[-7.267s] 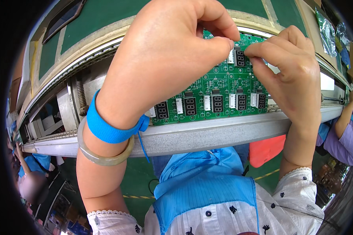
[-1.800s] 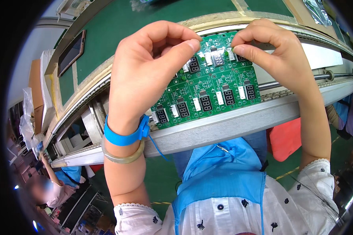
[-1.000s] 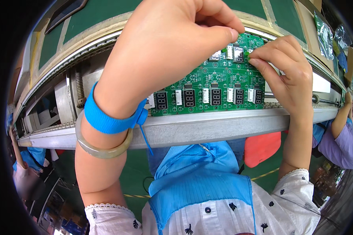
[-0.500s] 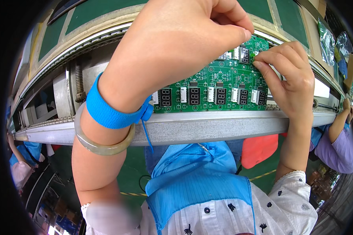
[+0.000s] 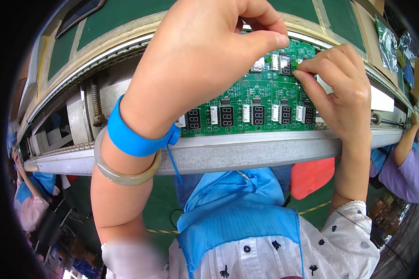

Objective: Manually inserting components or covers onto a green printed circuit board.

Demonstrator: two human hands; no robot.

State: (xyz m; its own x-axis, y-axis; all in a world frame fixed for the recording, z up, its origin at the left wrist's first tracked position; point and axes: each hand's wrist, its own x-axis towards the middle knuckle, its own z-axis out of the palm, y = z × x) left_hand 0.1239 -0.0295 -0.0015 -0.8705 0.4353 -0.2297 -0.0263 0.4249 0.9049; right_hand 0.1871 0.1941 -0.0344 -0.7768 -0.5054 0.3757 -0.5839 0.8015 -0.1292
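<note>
A green circuit board panel [image 5: 237, 90] lies between the rails in front of me, with rows of black digit displays [image 5: 258, 115] and white connectors [image 5: 246, 113]. My left hand [image 5: 214, 51] reaches over its far left part, thumb and forefinger brought together above the far edge; whatever they hold is hidden. My right hand [image 5: 337, 88] is at the panel's right side. Its thumb and forefinger pinch at a small green LED-like part [image 5: 294, 64] beside a display in the far row. Another small green part [image 5: 268, 60] stands left of that display, under the left hand's thumb.
A metal rail [image 5: 246, 151] runs along the near side, and a chain-edged rail bounds the far side. A threaded rod [image 5: 96, 100] lies left of the panel. Clear plastic bags [image 5: 386, 44] are at far right. People [image 5: 405, 174] work at both sides; a red seat [image 5: 313, 177] stands below.
The panel has shifted slightly left along the rails. My left hand has moved left with it, and my right fingertips have moved slightly left, staying at the green part.
</note>
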